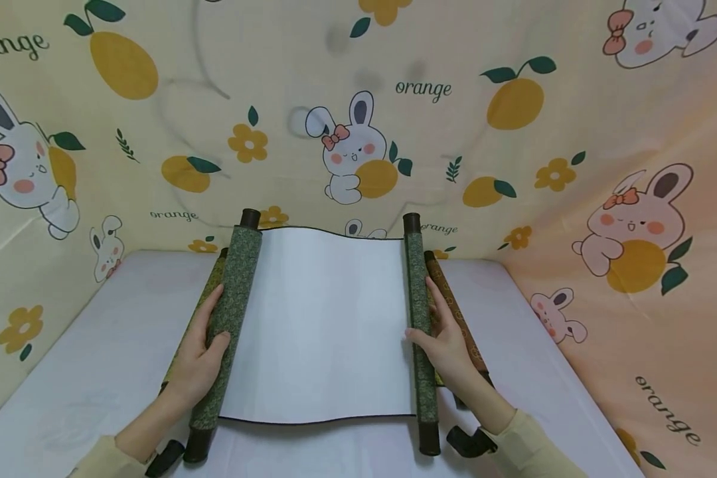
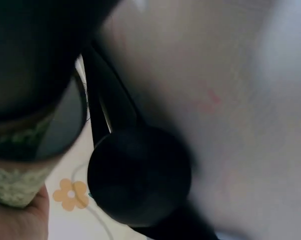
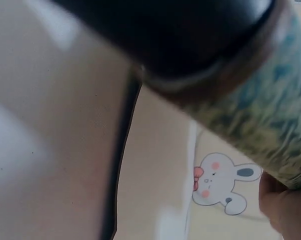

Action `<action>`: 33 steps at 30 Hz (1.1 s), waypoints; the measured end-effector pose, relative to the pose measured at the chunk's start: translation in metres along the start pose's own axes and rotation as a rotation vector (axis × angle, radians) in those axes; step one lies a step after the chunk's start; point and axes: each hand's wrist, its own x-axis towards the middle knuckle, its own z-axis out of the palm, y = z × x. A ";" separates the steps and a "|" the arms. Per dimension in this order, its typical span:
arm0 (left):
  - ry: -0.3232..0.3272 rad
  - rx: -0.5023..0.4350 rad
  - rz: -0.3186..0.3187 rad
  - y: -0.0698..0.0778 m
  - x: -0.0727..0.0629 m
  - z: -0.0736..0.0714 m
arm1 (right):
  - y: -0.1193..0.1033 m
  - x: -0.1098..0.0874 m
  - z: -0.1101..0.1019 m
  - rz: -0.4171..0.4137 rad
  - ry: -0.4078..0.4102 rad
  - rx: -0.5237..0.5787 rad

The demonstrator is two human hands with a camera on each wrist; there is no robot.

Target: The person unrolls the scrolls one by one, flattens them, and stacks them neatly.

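A hanging scroll stands partly unrolled between my hands, its blank white sheet (image 1: 322,325) edged with thin dark lines. My left hand (image 1: 194,368) grips the left roll (image 1: 243,272), which is wrapped in speckled green cloth and has dark end knobs. On the other side, my right hand (image 1: 448,345) holds the thinner right roll (image 1: 425,392), thumb on its front and fingers behind. The left wrist view shows a dark knob (image 2: 35,60) close up. In the right wrist view the patterned roll (image 3: 260,120) runs past the right hand (image 3: 293,210).
A yellow-green rolled scroll (image 1: 182,338) lies behind the left hand. A brown rolled scroll (image 1: 454,302) lies behind the right one, with part of another beneath. All are on a white table (image 1: 113,332) backed by a printed cloth (image 1: 287,53). Black wrist devices (image 1: 469,441) sit at both wrists.
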 end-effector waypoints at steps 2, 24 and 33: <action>-0.001 0.006 0.008 0.001 0.000 0.000 | -0.001 -0.001 0.000 0.015 0.003 0.009; 0.107 0.278 -0.007 -0.002 -0.007 -0.007 | -0.002 -0.003 -0.004 0.058 0.066 0.121; 0.147 0.292 0.059 -0.006 -0.012 -0.020 | -0.004 -0.004 -0.010 0.099 0.066 0.160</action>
